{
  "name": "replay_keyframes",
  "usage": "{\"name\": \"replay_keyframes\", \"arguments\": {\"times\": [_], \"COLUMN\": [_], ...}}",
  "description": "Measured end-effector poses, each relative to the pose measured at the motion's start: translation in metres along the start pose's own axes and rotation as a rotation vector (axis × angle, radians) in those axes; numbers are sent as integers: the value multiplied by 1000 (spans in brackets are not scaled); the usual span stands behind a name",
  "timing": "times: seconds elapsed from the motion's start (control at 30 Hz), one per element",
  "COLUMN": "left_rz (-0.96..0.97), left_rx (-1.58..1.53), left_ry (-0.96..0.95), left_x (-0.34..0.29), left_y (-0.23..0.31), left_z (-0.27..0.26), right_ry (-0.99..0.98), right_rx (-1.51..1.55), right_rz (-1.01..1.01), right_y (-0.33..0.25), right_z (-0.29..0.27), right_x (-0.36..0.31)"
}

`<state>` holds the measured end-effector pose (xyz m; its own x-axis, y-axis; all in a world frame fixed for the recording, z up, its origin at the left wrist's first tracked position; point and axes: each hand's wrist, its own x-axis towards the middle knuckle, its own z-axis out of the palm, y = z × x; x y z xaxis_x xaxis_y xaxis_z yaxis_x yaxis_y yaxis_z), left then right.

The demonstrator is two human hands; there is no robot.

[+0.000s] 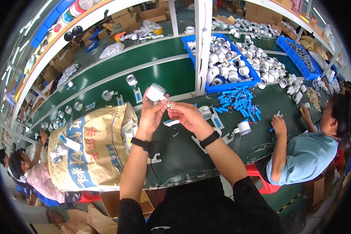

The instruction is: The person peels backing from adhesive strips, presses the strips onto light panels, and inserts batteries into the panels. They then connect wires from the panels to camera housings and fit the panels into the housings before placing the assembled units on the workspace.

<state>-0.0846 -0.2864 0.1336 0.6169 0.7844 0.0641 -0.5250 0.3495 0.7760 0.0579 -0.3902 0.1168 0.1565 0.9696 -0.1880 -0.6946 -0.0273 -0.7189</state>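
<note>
My left hand (151, 111) is closed around a white round plastic housing with a short neck (156, 92), raised over the green table. The fingers of my right hand (186, 116) pinch a small greenish part (169, 105) at the end of that neck; it looks like a tiny circuit board, too small to be sure. Just under my right fingers lies a white plastic piece (171, 122). Beside my right wrist are another round housing (205, 112) and a white handle shell with a blue cell (217, 121). One more white housing (243, 128) sits farther right.
Blue cylindrical cells (240, 102) are heaped in front of a blue crate (232, 86) full of white housings. A large woven sack (91, 152) stands at the left. A white post (202, 46) rises ahead. Co-workers sit at right (308, 156) and left (41, 175).
</note>
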Motion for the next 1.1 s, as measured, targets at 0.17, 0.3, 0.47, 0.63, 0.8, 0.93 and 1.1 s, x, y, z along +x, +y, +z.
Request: {"name": "replay_keyframes", "arguments": {"times": [0.17,0.3,0.47,0.63,0.8,0.93,1.1], "left_rz": [-12,-44,35,20,-42,-89,-188], "left_rx": [-35,-88,-15,8,130,408,1732], "left_ry": [-133,-169,-9,59,155,308,557], "left_x": [43,88,150,193,225,251,274], "left_y": [3,11,7,2,-7,-36,-57], "left_z": [-10,-24,-40,-73,-98,-120,-234], "right_ry": [71,91,150,251,298,309,-49], "right_rx": [-160,-311,-439,-744,-816,-1023,-1420], "right_rz": [-154,-269,-312,-368,-316,-300,-512], "right_y": [-14,-23,-29,-27,-26,-26,-47], "right_z": [11,12,5,-1,-18,-40,-37], "right_x": [30,73,140,193,236,245,167]}}
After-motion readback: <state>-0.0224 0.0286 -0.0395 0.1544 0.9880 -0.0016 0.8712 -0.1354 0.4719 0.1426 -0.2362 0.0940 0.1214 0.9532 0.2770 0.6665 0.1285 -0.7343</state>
